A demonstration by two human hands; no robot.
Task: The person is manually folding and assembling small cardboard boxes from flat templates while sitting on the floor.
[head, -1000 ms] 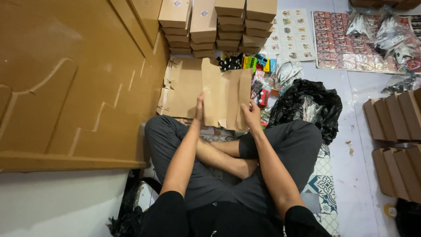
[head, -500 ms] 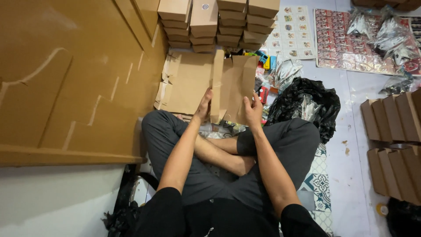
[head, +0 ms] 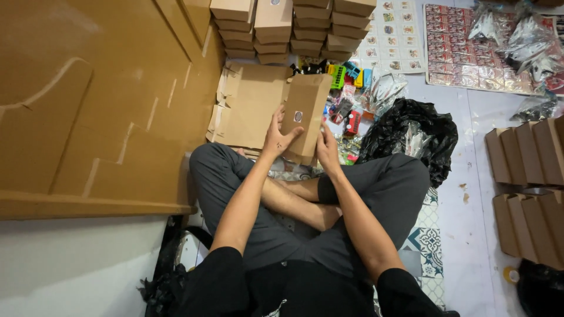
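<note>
The left hand [head: 277, 136] and right hand [head: 326, 149] press flat, fingers spread, on a half-folded box [head: 305, 114] just above the knees. Flat cardboard [head: 249, 111] lies left of the box. It looks mid-fold; next, tuck the flaps shut.
</note>
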